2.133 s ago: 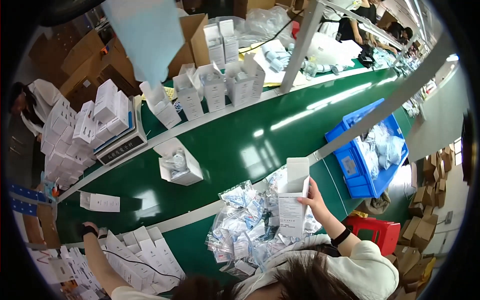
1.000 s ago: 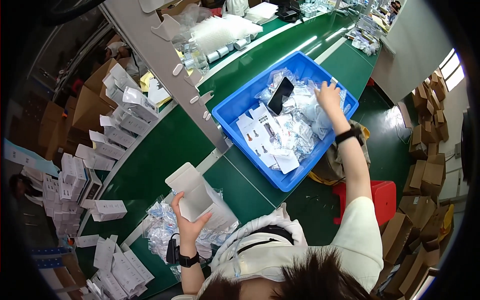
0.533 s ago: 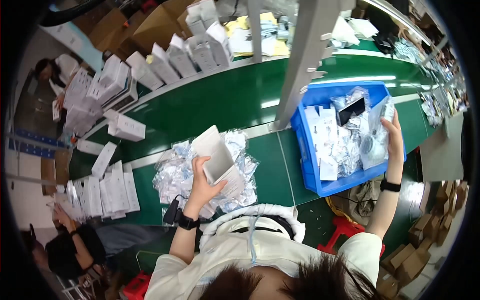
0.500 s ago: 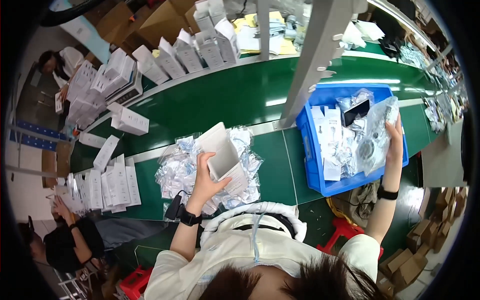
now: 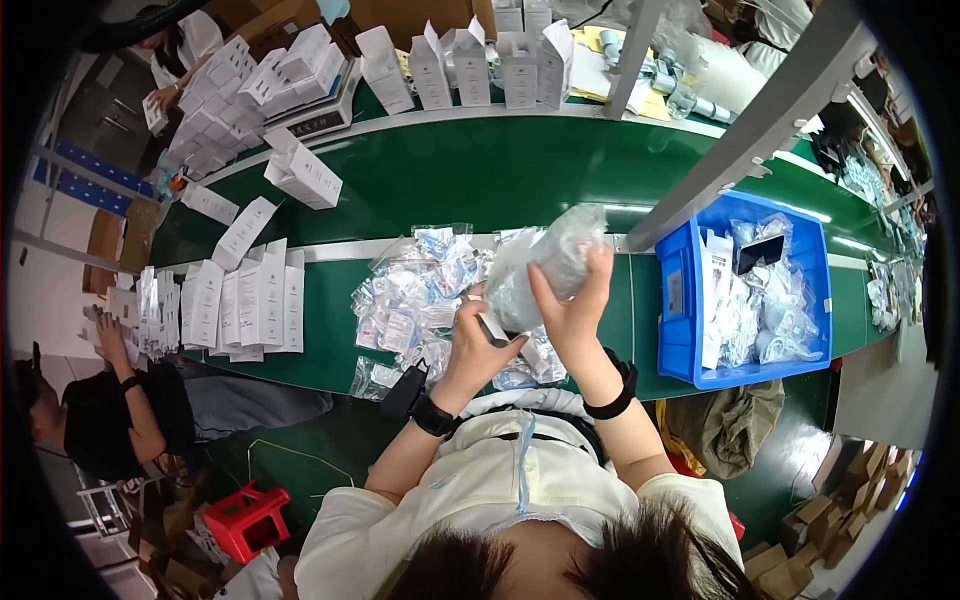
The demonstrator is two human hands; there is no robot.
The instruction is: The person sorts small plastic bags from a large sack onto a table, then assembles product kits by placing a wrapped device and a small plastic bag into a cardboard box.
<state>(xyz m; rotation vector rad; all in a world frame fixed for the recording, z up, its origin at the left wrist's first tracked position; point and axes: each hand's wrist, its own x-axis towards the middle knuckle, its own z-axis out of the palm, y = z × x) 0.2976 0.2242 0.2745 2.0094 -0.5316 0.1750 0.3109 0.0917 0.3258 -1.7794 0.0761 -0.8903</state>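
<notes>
Both my hands are close together over the near bench. My right hand (image 5: 575,310) grips a clear plastic bag (image 5: 545,270) with something inside that I cannot make out. In my left hand (image 5: 475,355) is a white carton (image 5: 491,328), mostly hidden by the bag and my fingers. The bag stands right at the carton, covering its opening. Beneath and beside my hands lies a pile of small clear packets (image 5: 410,300) with white and blue contents. To the right stands a blue bin (image 5: 672,318) holding bagged parts, white cartons and a dark flat item.
White cartons (image 5: 262,300) stand in a group at left; more line the far ledge (image 5: 470,70). A green belt (image 5: 440,170) runs behind the bench. A grey metal post (image 5: 745,135) rises beside the bin. Another person (image 5: 120,400) works at left, near a red stool (image 5: 245,520).
My right hand has brought the plastic bag from the blue bin leftward to the carton in my left hand. The whole view has shifted, with the bin now farther right.
</notes>
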